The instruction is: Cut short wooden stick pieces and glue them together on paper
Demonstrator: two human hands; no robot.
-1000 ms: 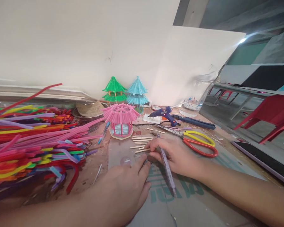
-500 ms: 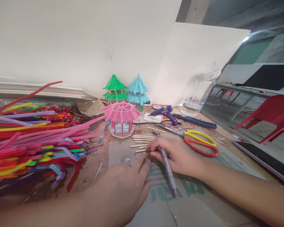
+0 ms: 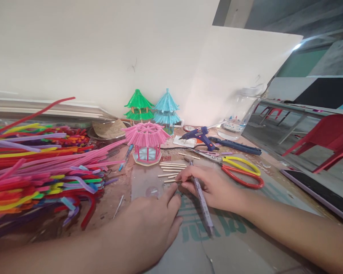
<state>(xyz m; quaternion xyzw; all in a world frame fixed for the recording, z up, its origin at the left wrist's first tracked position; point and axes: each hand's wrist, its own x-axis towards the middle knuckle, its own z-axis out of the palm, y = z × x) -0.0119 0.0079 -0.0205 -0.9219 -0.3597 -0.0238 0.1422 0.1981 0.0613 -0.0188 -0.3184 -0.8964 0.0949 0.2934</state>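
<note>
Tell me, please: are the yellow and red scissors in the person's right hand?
No. The scissors lie on the table beyond the right hand, whose fingers hold a slim knife.

Both arms are bare. The left hand [image 3: 148, 224] and right hand [image 3: 214, 188] wear no gloves, rings or sleeves.

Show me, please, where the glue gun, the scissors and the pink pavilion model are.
glue gun [image 3: 200, 136], head view, on its blue body.
scissors [image 3: 241, 176], head view, on the red handle loop.
pink pavilion model [image 3: 146, 134], head view, on its roof.

Three straw pavilions [image 3: 146, 144], one glue gun [image 3: 199, 136], one scissors [image 3: 237, 170].
</note>
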